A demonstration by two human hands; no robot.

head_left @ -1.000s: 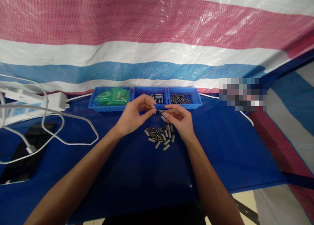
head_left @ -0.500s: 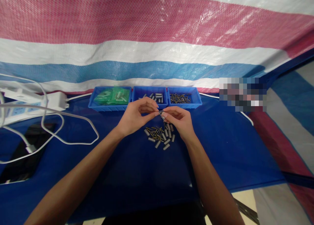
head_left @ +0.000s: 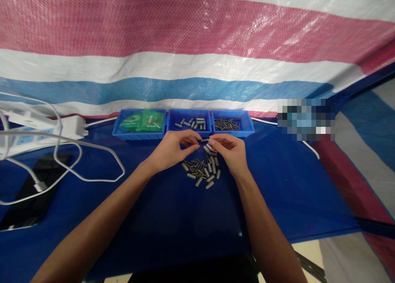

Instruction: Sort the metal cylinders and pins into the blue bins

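- small grey sleeve (head_left: 205, 140) is pinched between fingertips of left hand (head_left: 173, 149) and right hand (head_left: 231, 150)
- sleeve is held just above loose pile of pins and sleeves (head_left: 201, 172)
- three blue trays (head_left: 189, 133) are set just behind

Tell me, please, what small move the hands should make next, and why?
Probably push the hands gently together to seat the small part. The left hand and right hand meet fingertip to fingertip above the loose pile of grey sleeves and brass pins, both pinching it; whether it is fully joined is too small to tell.
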